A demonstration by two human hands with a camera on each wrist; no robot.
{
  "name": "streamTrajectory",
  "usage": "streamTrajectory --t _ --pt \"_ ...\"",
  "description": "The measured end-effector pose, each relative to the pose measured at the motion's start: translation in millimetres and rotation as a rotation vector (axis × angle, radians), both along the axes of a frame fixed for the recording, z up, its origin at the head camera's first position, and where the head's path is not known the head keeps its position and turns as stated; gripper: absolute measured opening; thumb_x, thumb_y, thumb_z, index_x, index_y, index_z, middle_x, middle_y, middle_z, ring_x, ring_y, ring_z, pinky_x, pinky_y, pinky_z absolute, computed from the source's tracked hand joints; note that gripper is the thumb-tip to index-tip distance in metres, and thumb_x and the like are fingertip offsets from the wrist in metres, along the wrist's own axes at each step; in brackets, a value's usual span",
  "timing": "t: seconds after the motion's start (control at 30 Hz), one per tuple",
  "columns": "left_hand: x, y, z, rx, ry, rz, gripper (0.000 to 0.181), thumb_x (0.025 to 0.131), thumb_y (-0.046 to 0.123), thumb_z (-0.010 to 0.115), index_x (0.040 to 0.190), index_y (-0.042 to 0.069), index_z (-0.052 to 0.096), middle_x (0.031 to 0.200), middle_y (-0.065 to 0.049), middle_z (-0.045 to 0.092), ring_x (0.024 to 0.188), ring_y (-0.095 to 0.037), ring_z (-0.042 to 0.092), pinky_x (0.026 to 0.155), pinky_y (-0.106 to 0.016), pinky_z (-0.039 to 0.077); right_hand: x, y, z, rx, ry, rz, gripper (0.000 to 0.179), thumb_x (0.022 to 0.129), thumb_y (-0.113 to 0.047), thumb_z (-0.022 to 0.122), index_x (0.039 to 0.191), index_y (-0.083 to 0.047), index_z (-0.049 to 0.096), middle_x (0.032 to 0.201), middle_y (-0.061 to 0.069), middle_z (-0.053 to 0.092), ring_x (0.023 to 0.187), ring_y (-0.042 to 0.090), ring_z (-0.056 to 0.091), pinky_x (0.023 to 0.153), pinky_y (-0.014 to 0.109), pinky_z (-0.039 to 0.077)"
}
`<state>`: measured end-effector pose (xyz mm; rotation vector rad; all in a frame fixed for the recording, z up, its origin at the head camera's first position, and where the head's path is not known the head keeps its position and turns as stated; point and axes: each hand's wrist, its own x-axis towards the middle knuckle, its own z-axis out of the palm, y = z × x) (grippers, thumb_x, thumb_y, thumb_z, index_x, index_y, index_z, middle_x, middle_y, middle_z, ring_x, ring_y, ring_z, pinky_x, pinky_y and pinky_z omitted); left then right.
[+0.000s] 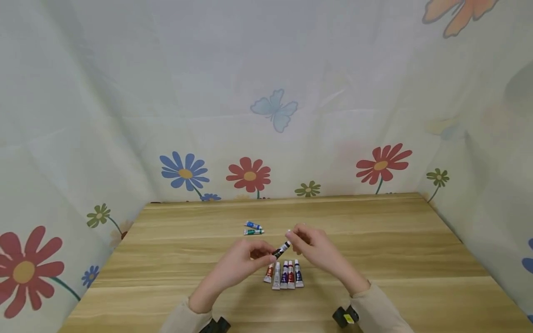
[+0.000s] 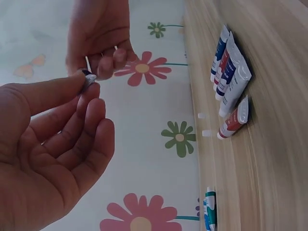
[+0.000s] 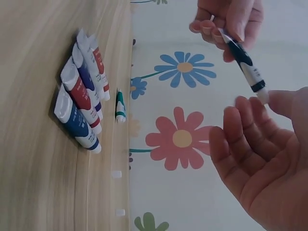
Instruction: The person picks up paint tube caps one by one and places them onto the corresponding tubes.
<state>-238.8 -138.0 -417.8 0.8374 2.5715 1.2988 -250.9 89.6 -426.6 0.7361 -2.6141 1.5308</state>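
My left hand pinches a black-and-white paint tube by its flat crimped end, between thumb and forefinger. The tube slants up toward my right hand, its white cap at the far end. In the right wrist view the right thumb and a fingertip meet at that cap, while the other fingers curve loosely. Below the hands, several paint tubes lie side by side on the table: orange-red, silvery white, purple, red and dark blue.
Farther back on the wooden table lie a blue tube and a green tube. Two small white pieces rest on the tabletop near the row. A flower-printed curtain hangs behind the table and at both sides.
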Motion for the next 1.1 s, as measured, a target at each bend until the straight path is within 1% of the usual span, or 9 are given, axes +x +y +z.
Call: streamTrajectory --t 0.13,0.23,0.3,0.43,0.57,0.67,0.83,1.0,1.1 --pt "-4.9 -5.6 -8.7 0.015 -0.017 0.074 0.015 0.089 0.028 0.064 0.097 0.017 0.069 0.086 0.007 0.065 0.077 -0.012 0.059 0.067 -0.028 0.049 -7.5 -3 -6.2 -0.026 -0.016 0.007 0.026 0.091 -0.044 0.055 0.099 -0.021 0.063 0.084 -0.007 0.064 0.073 0.014 0.062 0.064 0.031 0.051" --pt "-8.1 -13.2 -15.4 0.004 -0.018 0.116 0.012 0.088 0.025 0.065 0.095 0.016 0.069 0.085 0.007 0.065 0.076 -0.012 0.059 0.067 -0.028 0.049 -13.7 -9 -13.1 -0.019 -0.028 0.031 0.022 0.09 -0.04 0.058 0.102 -0.023 0.065 0.089 -0.008 0.065 0.077 0.014 0.063 0.069 0.03 0.051" --pt "-10.5 -17.6 -19.3 -0.015 -0.008 0.127 0.01 0.088 0.024 0.066 0.093 0.016 0.069 0.083 0.008 0.065 0.075 -0.011 0.059 0.065 -0.028 0.049 -18.1 -14 -16.9 -0.015 -0.042 0.047 0.02 0.09 -0.037 0.059 0.102 -0.023 0.066 0.091 -0.008 0.065 0.08 0.015 0.064 0.07 0.03 0.05" --pt "-16.2 -24.5 -25.8 -0.049 0.007 0.116 0.01 0.087 0.022 0.067 0.09 0.013 0.069 0.078 0.008 0.064 0.071 -0.011 0.058 0.062 -0.028 0.048 -28.3 -30 -23.7 -0.002 -0.05 0.082 0.017 0.092 -0.029 0.059 0.101 -0.017 0.068 0.089 -0.005 0.066 0.081 0.02 0.063 0.07 0.03 0.05" --pt "-23.9 -31.9 -33.8 -0.076 -0.002 0.106 0.009 0.085 0.019 0.068 0.088 0.01 0.067 0.074 0.004 0.064 0.065 -0.012 0.057 0.058 -0.028 0.046 -37.7 -47 -32.0 -0.014 -0.069 0.091 0.016 0.093 -0.024 0.059 0.101 -0.015 0.069 0.09 -0.003 0.066 0.083 0.017 0.063 0.071 0.028 0.05" --pt "-29.1 -37.1 -41.3 -0.102 -0.012 0.095 0.009 0.083 0.017 0.069 0.087 0.009 0.066 0.072 0.003 0.063 0.063 -0.011 0.056 0.056 -0.028 0.046 -42.4 -56 -38.3 -0.057 -0.114 0.084 0.015 0.092 -0.019 0.06 0.103 -0.014 0.069 0.096 0.0 0.067 0.086 0.014 0.062 0.073 0.028 0.05" --pt "-34.6 -42.4 -52.6 -0.146 -0.013 0.058 0.012 0.081 0.016 0.072 0.086 0.008 0.065 0.071 0.005 0.062 0.063 -0.008 0.056 0.056 -0.026 0.045 -45.2 -65 -44.8 -0.082 -0.176 0.098 0.017 0.09 -0.009 0.061 0.106 -0.007 0.067 0.101 0.007 0.066 0.091 0.016 0.062 0.075 0.029 0.051" --pt "-36.7 -47.2 -56.9 -0.168 -0.039 0.072 0.01 0.08 0.012 0.071 0.084 0.006 0.065 0.068 0.003 0.061 0.059 -0.009 0.053 0.052 -0.027 0.044 -49.0 -69 -51.8 -0.028 -0.163 0.123 0.017 0.089 -0.006 0.06 0.105 -0.003 0.067 0.098 0.005 0.067 0.087 0.015 0.061 0.073 0.028 0.05" --pt "-38.4 -46.3 -59.0 -0.178 -0.065 0.066 0.01 0.079 0.013 0.072 0.082 0.007 0.066 0.067 0.003 0.061 0.057 -0.009 0.053 0.051 -0.026 0.043 -51.8 -68 -57.9 -0.031 -0.162 0.158 0.017 0.089 -0.003 0.059 0.105 0.0 0.066 0.098 0.008 0.067 0.087 0.016 0.061 0.072 0.029 0.051"
